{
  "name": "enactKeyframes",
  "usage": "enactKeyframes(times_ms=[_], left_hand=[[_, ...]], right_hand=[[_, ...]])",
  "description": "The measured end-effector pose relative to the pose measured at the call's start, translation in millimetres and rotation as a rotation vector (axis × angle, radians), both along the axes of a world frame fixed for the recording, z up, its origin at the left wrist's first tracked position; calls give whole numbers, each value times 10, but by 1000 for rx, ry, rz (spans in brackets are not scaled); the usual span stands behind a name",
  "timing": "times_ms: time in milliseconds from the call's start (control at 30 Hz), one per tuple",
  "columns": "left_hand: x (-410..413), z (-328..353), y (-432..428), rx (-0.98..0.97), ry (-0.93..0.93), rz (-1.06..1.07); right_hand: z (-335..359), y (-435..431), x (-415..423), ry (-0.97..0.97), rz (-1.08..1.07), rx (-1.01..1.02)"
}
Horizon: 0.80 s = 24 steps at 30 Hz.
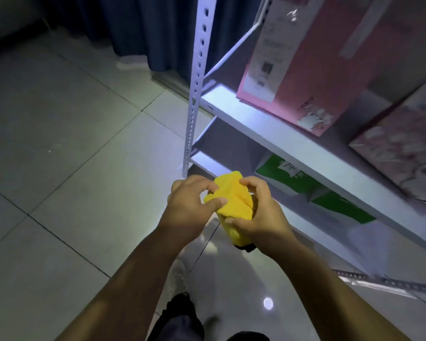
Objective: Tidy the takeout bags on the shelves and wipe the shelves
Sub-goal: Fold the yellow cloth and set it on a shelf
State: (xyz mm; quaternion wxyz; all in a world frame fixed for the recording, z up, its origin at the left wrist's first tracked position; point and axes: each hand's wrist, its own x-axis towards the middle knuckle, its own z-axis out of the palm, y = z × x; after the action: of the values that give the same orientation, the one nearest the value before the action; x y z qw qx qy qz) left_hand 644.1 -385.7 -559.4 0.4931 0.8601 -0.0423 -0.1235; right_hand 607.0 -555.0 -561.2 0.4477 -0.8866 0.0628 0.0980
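Observation:
I hold a bunched yellow cloth (234, 203) in both hands in front of the white metal shelf unit. My left hand (190, 205) pinches its left edge between thumb and fingers. My right hand (258, 212) grips its right side with curled fingers. A pink takeout bag (312, 70) with a white receipt stands on the upper shelf board (256, 124). A second pink patterned bag (403, 153) lies to its right. A green and white bag (312, 188) lies on the lower shelf.
The shelf's perforated white upright (197, 84) rises just beyond my hands. Grey floor tiles (71, 134) spread to the left. A dark blue curtain (145, 28) hangs at the back, with a white shoe (130, 63) at its hem. My legs show at the bottom.

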Motion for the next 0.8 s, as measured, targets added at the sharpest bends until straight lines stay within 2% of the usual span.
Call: enactKeyframes(times_ms=[167,267,433,567,667,800], left_hand=[[-522,619,-1,7,-142,-46],[-958,902,1,-4,-171,-54],[-1653,1255,49,6,-135,-72],[-1994,1544,153,-34,-67,-93],[-2174,1768,217,-64,-26,-168],[-2270,1992,268,-52,-100,-272]], right_hand=[[509,-28,-483,-16,14,124],[715,-44,-866,-96,-62,126],[1096,-37,-1556,-168,-133,7],[1507,-17,-1900,-164,-87,-21],[1880,21,-2053,-234,-28,-76],[2332,39,-2239,-275,19,-158]])
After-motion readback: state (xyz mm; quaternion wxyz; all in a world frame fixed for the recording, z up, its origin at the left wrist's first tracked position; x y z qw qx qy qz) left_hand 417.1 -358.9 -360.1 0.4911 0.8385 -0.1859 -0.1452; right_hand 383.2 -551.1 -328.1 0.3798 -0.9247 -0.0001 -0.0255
